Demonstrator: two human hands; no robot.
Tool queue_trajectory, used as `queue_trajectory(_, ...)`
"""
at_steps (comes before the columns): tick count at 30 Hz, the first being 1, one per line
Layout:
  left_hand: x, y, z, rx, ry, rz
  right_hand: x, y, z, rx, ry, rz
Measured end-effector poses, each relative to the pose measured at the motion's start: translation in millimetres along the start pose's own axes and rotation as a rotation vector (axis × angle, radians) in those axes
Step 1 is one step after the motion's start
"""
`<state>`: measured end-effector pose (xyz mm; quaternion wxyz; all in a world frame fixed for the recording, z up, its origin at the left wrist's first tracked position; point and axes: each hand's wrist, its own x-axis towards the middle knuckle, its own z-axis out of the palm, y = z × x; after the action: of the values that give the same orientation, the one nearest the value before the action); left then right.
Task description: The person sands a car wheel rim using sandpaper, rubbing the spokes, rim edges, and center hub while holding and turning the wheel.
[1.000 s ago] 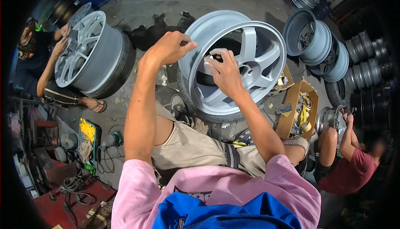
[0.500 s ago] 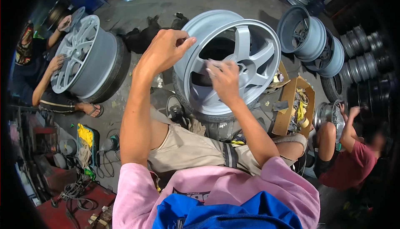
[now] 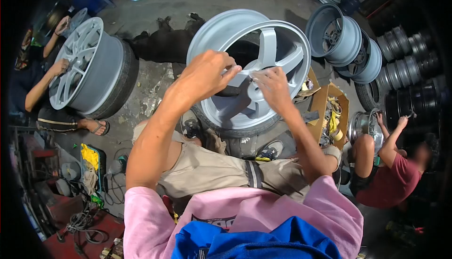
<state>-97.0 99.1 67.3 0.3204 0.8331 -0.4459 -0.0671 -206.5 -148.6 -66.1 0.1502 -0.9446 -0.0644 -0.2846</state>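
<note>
Somebody in a pink shirt is holding both hands up at a grey wheel rim.
The rim is sitting just above mid-frame, with a tire peeking out under its lower edge. The left hand is hovering in front of its left part, fingers curling in and leaving only a narrow gap to the thumb. The right hand is hanging over the hub, fingers bending and kinda blurry, so can't tell if either hand is pinching anything or if the right is actually touching. An open cardboard box is sitting further right, and a co-worker's hand is reaching to a second rim, upper left.
</note>
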Motion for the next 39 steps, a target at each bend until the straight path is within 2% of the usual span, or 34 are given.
queue_trajectory(2, -4, -4, 14, 0.022, 0.004, 0.046, 0, 20, -27, 0.007, -0.085, -0.154)
queue_trajectory(3, -5, -7, 24, 0.051, 0.002, 0.093, 6, 18, -35, 0.003, -0.091, -0.154)
queue_trajectory(5, -4, -15, 48, 0.126, -0.056, 0.057, 25, 13, -48, -0.126, -0.005, -0.273)
queue_trajectory(6, -4, -18, 58, 0.236, -0.091, 0.089, 33, 12, -45, -0.206, -0.037, -0.385)
queue_trajectory(7, -2, -16, 64, 0.345, -0.128, 0.124, 37, 20, -40, -0.205, -0.038, -0.387)
queue_trajectory(8, -1, -12, 70, 0.432, -0.247, 0.078, 40, 35, -33, -0.317, -0.198, -0.527)
queue_trajectory(9, 0, -13, 83, 0.434, -0.244, 0.079, 46, 47, -31, -0.430, -0.358, -0.665)
queue_trajectory(10, -1, -17, 98, 0.585, -0.157, 0.121, 63, 49, -40, -0.514, -0.323, -0.751)
queue_trajectory(11, -2, -22, 113, 0.730, -0.072, 0.155, 80, 49, -45, -0.510, -0.326, -0.761)
queue_trajectory(13, 0, -20, 121, 0.742, -0.099, 0.167, 104, 44, -54, -0.551, -0.205, -0.644)
queue_trajectory(15, 5, -24, 127, 0.735, -0.108, 0.240, 104, 43, -51, -0.523, -0.186, -0.626)
queue_trajectory(18, 0, -22, 116, 0.714, -0.157, 0.253, 68, 49, -30, -0.451, -0.392, -0.700)
queue_trajectory(19, -1, -21, 113, 0.693, -0.185, 0.267, 70, 53, -32, -0.451, -0.400, -0.707)
queue_trajectory(21, 0, -19, 108, 0.695, -0.182, 0.248, 78, 61, -41, -0.483, -0.505, -0.621)
queue_trajectory(22, -1, -18, 107, 0.707, -0.180, 0.236, 96, 62, -46, -0.440, -0.313, -0.680)
queue_trajectory(25, 0, -15, 102, 0.790, -0.176, 0.159, 125, 41, -53, -0.465, -0.265, -0.642)
queue_trajectory(27, -3, -9, 93, 0.785, -0.156, 0.131, 74, 45, -19, -0.541, -0.491, -0.569)
queue_trajectory(28, -4, -7, 91, 0.779, -0.149, 0.110, 67, 28, -23, -0.626, -0.559, -0.664)
queue_trajectory(29, -2, -7, 91, 0.777, -0.149, 0.105, 76, 23, -27, -0.623, -0.562, -0.668)
queue_trajectory(31, 3, -9, 95, 0.792, -0.133, 0.142, 92, 17, -37, -0.707, -0.476, -0.624)
queue_trajectory(32, 5, -14, 100, 0.821, -0.075, 0.186, 105, 14, -40, -0.719, -0.355, -0.614)
queue_trajectory(33, 8, -18, 103, 0.822, -0.072, 0.187, 106, 11, -38, -0.722, -0.354, -0.615)
queue_trajectory(36, 21, -33, 111, 0.721, -0.086, 0.179, 86, 7, -25, -0.768, -0.437, -0.588)
queue_trajectory(37, 24, -39, 115, 0.657, -0.051, 0.196, 75, 3, -20, -0.666, -0.651, -0.482)
queue_trajectory(39, 30, -51, 121, 0.593, -0.022, 0.205, 71, 16, -23, -0.585, -0.654, -0.505)
